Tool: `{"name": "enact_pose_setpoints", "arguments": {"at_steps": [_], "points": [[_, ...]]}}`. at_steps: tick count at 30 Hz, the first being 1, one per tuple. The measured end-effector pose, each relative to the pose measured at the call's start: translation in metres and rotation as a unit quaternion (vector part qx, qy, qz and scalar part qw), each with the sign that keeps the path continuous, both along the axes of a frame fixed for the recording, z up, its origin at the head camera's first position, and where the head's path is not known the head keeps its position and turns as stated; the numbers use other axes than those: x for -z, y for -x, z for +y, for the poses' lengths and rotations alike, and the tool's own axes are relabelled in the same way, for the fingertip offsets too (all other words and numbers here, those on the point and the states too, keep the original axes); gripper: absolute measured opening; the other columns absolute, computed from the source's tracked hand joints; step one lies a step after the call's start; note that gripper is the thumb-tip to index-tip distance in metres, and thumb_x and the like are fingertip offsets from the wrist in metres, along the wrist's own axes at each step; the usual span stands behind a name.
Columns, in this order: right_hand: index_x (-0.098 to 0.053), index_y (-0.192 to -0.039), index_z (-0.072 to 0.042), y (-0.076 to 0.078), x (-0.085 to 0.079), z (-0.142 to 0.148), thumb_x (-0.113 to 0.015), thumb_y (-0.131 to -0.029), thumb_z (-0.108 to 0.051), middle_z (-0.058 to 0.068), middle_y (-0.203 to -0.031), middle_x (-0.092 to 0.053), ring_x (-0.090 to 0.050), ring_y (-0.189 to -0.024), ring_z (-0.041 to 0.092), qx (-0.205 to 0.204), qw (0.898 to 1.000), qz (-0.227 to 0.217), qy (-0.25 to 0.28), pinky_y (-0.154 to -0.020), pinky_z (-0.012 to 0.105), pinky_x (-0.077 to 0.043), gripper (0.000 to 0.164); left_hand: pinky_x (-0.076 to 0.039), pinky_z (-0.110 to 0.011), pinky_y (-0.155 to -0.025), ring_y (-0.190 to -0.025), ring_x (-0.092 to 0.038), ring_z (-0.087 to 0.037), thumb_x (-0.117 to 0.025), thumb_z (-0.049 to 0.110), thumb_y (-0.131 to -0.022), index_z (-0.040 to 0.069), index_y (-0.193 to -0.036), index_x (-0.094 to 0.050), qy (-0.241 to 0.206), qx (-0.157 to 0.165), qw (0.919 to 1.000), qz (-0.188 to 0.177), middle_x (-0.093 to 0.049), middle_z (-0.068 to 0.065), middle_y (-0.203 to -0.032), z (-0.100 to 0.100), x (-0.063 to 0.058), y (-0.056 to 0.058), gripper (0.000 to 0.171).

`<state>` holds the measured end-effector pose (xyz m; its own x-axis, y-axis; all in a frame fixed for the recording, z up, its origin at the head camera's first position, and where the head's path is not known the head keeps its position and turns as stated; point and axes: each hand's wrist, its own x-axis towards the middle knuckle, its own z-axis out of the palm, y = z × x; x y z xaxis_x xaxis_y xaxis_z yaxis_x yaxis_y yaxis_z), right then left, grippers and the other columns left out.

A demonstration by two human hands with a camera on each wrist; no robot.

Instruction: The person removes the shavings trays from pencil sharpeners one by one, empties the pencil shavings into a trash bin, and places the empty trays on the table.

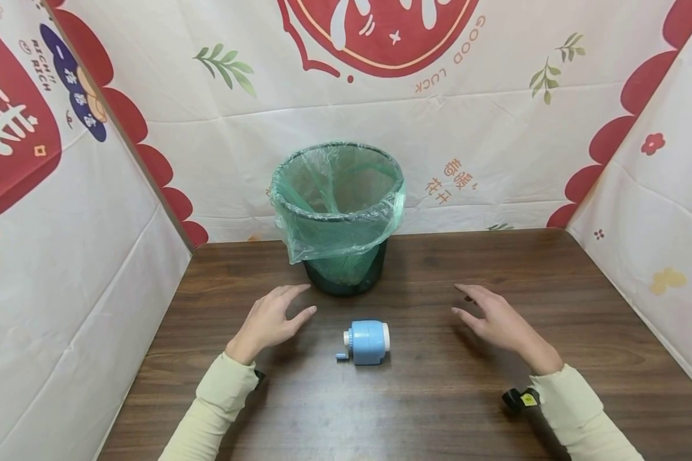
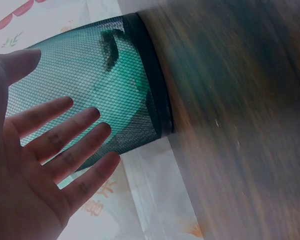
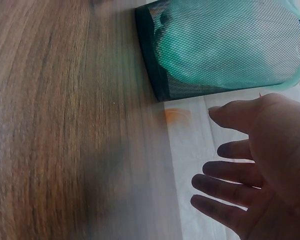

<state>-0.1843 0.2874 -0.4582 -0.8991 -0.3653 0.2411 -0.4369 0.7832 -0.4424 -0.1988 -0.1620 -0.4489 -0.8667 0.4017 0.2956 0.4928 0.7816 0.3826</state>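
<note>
A light blue pencil sharpener with a small crank handle on its left and a white end on its right lies on the brown table. Behind it stands a dark mesh wastebasket lined with a green plastic bag. To the left of the sharpener is my left hand, fingers extended and holding nothing. My right hand is on the other side, farther from the sharpener, also with fingers spread and nothing in them. Both wrist views show the basket beyond the hands; the sharpener does not appear there.
The wooden table ends at a printed white cloth hung behind it. More of this cloth closes in the left and right sides. A black wrist device sits under the right sleeve.
</note>
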Motion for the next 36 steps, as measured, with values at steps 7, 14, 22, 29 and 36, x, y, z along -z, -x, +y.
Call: {"name": "enact_pose_setpoints", "arguments": {"at_steps": [7, 14, 22, 29, 36], "points": [[-0.053, -0.135, 0.007, -0.001, 0.002, -0.003, -0.066, -0.096, -0.017, 0.027, -0.128, -0.06, -0.064, -0.107, 0.041, -0.014, 1.0, 0.006, 0.0, -0.087, 0.056, -0.052, 0.048, -0.052, -0.048, -0.092, -0.121, -0.06, -0.026, -0.063, 0.045, -0.095, 0.014, -0.133, -0.062, -0.002, 0.01, 0.9999, 0.01, -0.065, -0.006, -0.13, 0.007, -0.001, -0.002, 0.05], [-0.057, -0.13, 0.007, -0.003, 0.002, -0.006, -0.068, -0.094, -0.016, 0.025, -0.124, -0.063, -0.065, -0.104, 0.041, -0.024, 1.0, 0.009, 0.003, -0.084, 0.054, -0.054, 0.044, -0.053, -0.045, -0.092, -0.118, -0.062, -0.023, -0.064, 0.043, -0.095, 0.015, -0.132, -0.063, -0.016, 0.036, 0.9991, 0.016, -0.066, -0.005, -0.126, 0.014, -0.002, -0.003, 0.047], [-0.06, -0.124, 0.008, -0.005, 0.003, -0.013, -0.069, -0.093, -0.015, 0.023, -0.117, -0.066, -0.067, -0.102, 0.036, -0.036, 0.999, 0.001, 0.006, -0.083, 0.05, -0.055, 0.04, -0.053, -0.041, -0.094, -0.115, -0.063, -0.019, -0.065, 0.04, -0.095, 0.013, -0.131, -0.064, -0.023, 0.072, 0.9969, 0.022, -0.067, -0.003, -0.124, 0.023, -0.002, -0.005, 0.045], [-0.063, -0.12, 0.008, -0.006, 0.006, -0.022, -0.071, -0.091, -0.014, 0.018, -0.109, -0.068, -0.067, -0.093, 0.028, -0.049, 0.999, 0.008, 0.002, -0.077, 0.045, -0.056, 0.038, -0.052, -0.04, -0.096, -0.117, -0.062, -0.018, -0.064, 0.04, -0.095, 0.013, -0.132, -0.062, -0.022, 0.102, 0.9945, 0.013, -0.066, -0.003, -0.126, 0.03, -0.002, -0.007, 0.045], [-0.063, -0.121, 0.008, -0.007, 0.008, -0.027, -0.072, -0.091, -0.015, 0.017, -0.109, -0.068, -0.067, -0.09, 0.026, -0.06, 0.998, -0.01, 0.003, -0.075, 0.042, -0.057, 0.039, -0.051, -0.039, -0.097, -0.117, -0.062, -0.017, -0.063, 0.041, -0.096, 0.013, -0.132, -0.062, -0.024, 0.113, 0.9933, -0.004, -0.065, -0.002, -0.127, 0.035, -0.002, -0.011, 0.046]]}}
